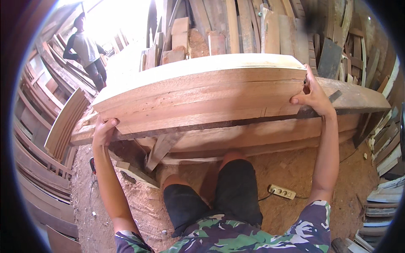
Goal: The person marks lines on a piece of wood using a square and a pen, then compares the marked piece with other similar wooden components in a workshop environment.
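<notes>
A stack of long wooden boards [202, 92] lies across the workbench [358, 93], its top face bright in the light. My left hand [104, 130] grips the stack's left end, thumb on the near side. At the right end, my right hand [313, 95] is wrapped round the corner with its thumb pressed against the near face. The fingers of both hands are partly hidden behind the wood. The boards sit at or just above the bench's near edge; whether they touch it I cannot tell.
Several slats [65, 122] lean at the bench's left end. A power strip [282, 192] with a cable lies on the sawdust-covered floor [329, 168] by my right. Planks [244, 29] stand against the back. A person [87, 48] stands at the far left.
</notes>
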{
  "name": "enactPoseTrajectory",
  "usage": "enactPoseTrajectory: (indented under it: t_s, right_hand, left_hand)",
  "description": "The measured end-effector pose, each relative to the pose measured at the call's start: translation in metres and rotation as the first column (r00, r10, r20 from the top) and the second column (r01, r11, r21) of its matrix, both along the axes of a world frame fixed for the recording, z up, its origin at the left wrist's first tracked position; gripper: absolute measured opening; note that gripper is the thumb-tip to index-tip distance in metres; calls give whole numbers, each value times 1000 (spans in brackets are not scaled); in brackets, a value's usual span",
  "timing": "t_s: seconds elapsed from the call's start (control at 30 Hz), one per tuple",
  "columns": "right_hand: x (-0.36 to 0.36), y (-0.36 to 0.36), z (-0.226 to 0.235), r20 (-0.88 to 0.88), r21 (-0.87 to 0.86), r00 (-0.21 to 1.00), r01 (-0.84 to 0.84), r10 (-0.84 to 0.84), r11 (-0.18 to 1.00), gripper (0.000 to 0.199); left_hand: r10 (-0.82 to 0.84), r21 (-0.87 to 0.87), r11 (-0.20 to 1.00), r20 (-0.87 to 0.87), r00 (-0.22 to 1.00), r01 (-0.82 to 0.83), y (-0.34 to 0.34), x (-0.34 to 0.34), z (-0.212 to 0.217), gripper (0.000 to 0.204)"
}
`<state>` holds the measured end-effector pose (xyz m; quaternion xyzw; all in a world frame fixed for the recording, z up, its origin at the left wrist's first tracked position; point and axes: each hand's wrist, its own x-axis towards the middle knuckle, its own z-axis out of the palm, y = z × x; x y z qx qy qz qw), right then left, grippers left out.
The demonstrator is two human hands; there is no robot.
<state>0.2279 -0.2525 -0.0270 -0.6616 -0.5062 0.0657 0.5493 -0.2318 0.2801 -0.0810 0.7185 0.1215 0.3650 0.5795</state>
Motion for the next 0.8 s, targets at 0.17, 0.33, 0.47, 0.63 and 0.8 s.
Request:
enactPoseTrajectory:
  t_s: [0.17, 0.33, 0.47, 0.63, 0.8]
  right_hand:
    - [-1, -4, -9, 84, -138, 994, 84, -73, 987, 100]
    - [6, -10, -21, 115, -72, 991, 83, -74, 994, 126]
    - [22, -18, -43, -73, 205, 993, 105, -92, 973, 89]
    - [49, -11, -40, -188, 404, 979, 6, 76, 915, 40]
    - [34, 5, -42, -274, 496, 956, 48, 104, 867, 34]
  left_hand:
    - [-5, 76, 997, -97, 995, 13, -9, 0, 9, 86]
    - [126, 117, 990, -427, 896, -83, -19, -11, 29, 69]
    - [-51, -1, 999, 71, 996, 52, -35, 15, 14, 104]
    - [-206, -64, 965, 409, 889, 253, -33, 16, 24, 85]
    - [-158, -58, 976, 464, 872, 208, -38, 18, 22, 66]
